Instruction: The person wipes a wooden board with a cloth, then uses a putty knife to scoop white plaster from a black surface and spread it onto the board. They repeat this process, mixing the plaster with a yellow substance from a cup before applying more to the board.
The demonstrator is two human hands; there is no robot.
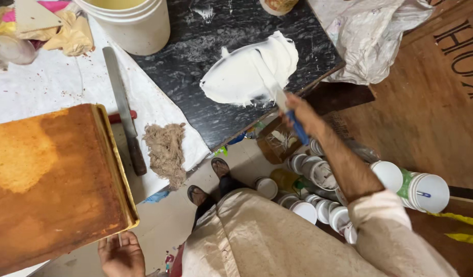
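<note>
My right hand (304, 114) grips a blue-handled spatula (290, 115), its blade smeared white and resting at the near edge of a mound of white cream (249, 72) on a black stone slab (195, 46). My left hand (121, 255) is under the near corner of a large golden tray (118, 169) that carries a flat brown sheet cake (46, 179). The fingers curl around the tray's underside.
A long knife (122, 107) lies on white cloth (52, 87) beside a pile of brown crumbs (166, 151). A white bucket (134, 23) stands at the slab's far edge. Several white-lidded tubs (318, 200) sit on the floor by my feet. Crumpled plastic (375, 36) lies at right.
</note>
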